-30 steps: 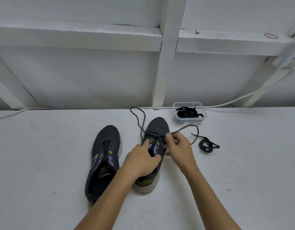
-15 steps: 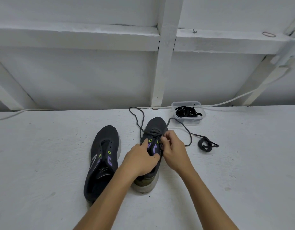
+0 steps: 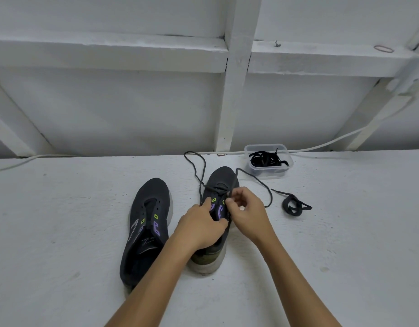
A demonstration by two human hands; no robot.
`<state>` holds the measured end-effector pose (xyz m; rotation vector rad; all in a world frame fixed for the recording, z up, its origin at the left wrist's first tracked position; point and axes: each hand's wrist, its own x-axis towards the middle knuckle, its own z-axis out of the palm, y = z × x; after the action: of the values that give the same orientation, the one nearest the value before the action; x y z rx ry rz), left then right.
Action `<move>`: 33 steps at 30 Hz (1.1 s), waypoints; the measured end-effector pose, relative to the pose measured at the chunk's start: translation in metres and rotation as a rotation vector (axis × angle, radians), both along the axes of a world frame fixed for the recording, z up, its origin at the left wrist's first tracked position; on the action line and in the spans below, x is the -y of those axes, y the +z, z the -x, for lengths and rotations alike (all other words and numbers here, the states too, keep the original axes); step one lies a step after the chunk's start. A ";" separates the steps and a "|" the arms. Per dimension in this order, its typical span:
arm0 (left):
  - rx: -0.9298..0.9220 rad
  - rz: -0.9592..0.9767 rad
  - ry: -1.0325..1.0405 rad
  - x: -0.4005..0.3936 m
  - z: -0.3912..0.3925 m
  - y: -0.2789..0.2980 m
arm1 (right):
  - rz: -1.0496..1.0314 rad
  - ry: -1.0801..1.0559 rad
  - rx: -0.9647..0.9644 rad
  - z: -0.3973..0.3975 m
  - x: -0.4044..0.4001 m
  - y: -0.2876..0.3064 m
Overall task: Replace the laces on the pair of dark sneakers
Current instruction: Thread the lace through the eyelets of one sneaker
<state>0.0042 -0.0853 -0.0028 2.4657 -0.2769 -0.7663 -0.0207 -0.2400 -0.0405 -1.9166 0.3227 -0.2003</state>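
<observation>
1. Working on the right sneaker (image 3: 224, 182), standing sole-down directly under both hands, toe pointing away.
2. Threading a thin grey lace (image 3: 197, 172) through its front eyelets; soft, limp and light by the look of it, likely flopping wherever released, so best pinched close to the stiff tip rather than mid-length.
3. Trailing in two loose ends beyond the hands: one looping away ahead of the left hand, the other curving off just beyond the right hand.
4. Pinching with the right hand (image 3: 247, 212), fingers curled tight at the eyelet row, apparently nipping the lace end; exact contact too small to confirm.
5. Steadying with the left hand (image 3: 200, 226), fingers curled over the tongue and collar, thumb stretched forward to the eyelets.
6. Waiting just left of the left hand: the other sneaker (image 3: 148, 228), unlaced, eyelets bare.
7. Lying right of the right hand: a coiled black lace (image 3: 293, 205); farther ahead, a clear plastic tub (image 3: 268, 161) holding more black laces.
</observation>
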 end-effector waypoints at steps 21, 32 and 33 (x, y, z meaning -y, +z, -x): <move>-0.089 0.255 0.195 0.000 0.006 0.001 | -0.063 -0.014 -0.227 0.023 0.008 0.017; 0.288 0.276 0.410 -0.004 0.003 -0.013 | 0.302 0.062 -0.238 0.029 0.013 0.054; 0.308 0.291 0.429 -0.001 0.002 -0.011 | 0.346 0.091 -0.253 0.028 0.009 0.056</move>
<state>0.0026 -0.0844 -0.0134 2.2415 0.0335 -0.1528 -0.0491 -0.2488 0.0156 -2.3003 0.3875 0.0531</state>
